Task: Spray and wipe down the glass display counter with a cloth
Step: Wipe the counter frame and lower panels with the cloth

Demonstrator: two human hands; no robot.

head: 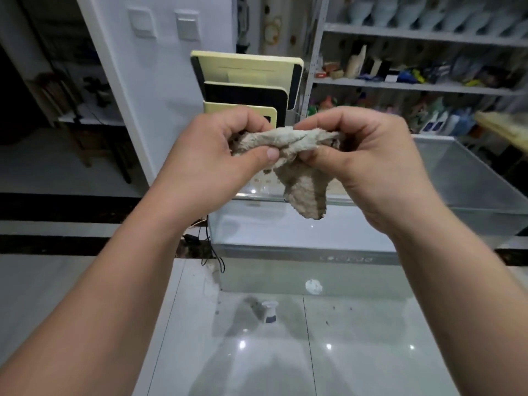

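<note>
A crumpled beige-grey cloth point(297, 167) is held up in front of me above the glass display counter point(471, 178). My left hand point(211, 158) pinches its left end between thumb and curled fingers. My right hand point(368, 161) grips the right end the same way. The cloth is twisted between the two hands and a loose flap hangs down below them. A spray bottle point(269, 311) with a white head stands on the tiled floor in front of the counter, untouched.
Stacked yellow and black boards point(248, 81) lean behind the counter's far left corner. Grey shelving point(414, 87) with bottles and goods fills the right background. Black cables point(211, 252) trail at the counter's left base. A white wall pillar point(137, 67) stands at left.
</note>
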